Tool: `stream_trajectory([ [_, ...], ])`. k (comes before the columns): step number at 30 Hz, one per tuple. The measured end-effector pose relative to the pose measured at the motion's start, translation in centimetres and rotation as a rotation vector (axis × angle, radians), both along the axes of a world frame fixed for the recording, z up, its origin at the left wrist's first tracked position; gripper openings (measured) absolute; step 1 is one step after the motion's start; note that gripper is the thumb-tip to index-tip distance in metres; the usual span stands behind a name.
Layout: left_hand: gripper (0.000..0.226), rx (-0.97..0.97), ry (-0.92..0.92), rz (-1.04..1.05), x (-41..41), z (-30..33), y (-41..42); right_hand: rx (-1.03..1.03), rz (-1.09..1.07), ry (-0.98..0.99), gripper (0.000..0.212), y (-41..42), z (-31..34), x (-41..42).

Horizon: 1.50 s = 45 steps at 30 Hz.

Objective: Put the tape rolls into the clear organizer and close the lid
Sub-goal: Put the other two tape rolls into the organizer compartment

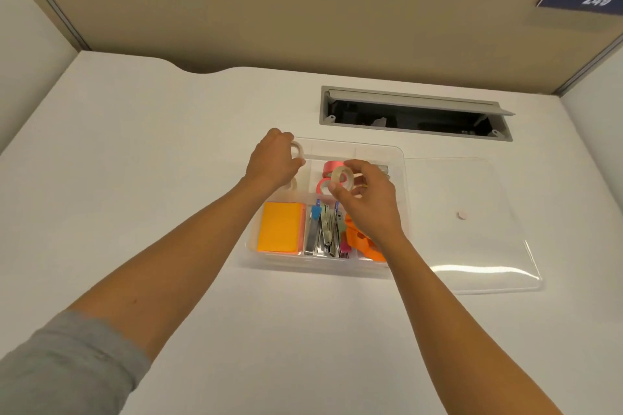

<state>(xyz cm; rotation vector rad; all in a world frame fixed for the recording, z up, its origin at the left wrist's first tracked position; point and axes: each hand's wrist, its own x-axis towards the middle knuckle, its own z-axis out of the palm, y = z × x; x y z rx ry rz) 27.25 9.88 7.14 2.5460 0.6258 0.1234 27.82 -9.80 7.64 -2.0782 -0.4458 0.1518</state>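
The clear organizer (401, 158) lies open on the white desk, its clear lid (472, 229) flat beside it on the right. My left hand (273, 162) holds a clear tape roll (298, 149) over the back left compartment, where another clear roll (292, 184) rests under my palm. My right hand (365, 199) pinches a second clear tape roll (342, 176) above the back middle compartment. Two pink tape rolls (332, 166) sit in that compartment, partly hidden by my fingers.
Front compartments hold orange sticky notes (279, 231), several metal staplers and clips (325, 232) and an orange item (362, 241). An open cable slot (414, 114) is cut in the desk behind the organizer. Beige partition walls surround the desk.
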Motion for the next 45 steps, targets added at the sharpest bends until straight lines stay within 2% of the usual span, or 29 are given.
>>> stream_trajectory([
  [7, 0.039, 0.073, 0.114, 0.078, 2.4, -2.3, 0.1, 0.004, -0.020, 0.042, 0.046, -0.1, -1.5, 0.5],
  [13, 0.032, 0.059, 0.144, 0.094, 3.0, -2.9, -0.1, 0.003, -0.003, 0.058, 0.043, 0.3, -2.0, 0.5],
  [20, 0.035, 0.058, 0.203, 0.086, 3.0, -3.1, -0.4, -0.009, 0.069, 0.039, 0.045, 1.1, -1.9, 0.9],
  [27, 0.010, 0.170, 0.065, 0.072, 1.7, -1.5, 0.8, -0.052, 0.120, 0.005, 0.042, 2.7, -1.2, 2.4],
  [31, 0.022, 0.131, -0.116, 0.160, -0.6, -1.3, 2.7, -0.220, 0.232, -0.097, 0.022, 5.2, -1.3, 4.0],
  [35, 0.038, -0.087, -0.058, 0.201, -2.1, -1.9, 4.0, -0.405, 0.369, -0.187, 0.019, 7.9, -2.2, 5.1],
  [41, 0.030, -0.273, -0.042, 0.251, -2.9, -2.5, 5.0, -0.684, 0.479, -0.554, 0.020, 10.2, -2.4, 6.4],
  [45, 0.028, -0.314, -0.055, 0.261, -3.0, -2.7, 5.2, -0.807, 0.534, -0.610, 0.024, 11.2, -2.4, 6.8],
])
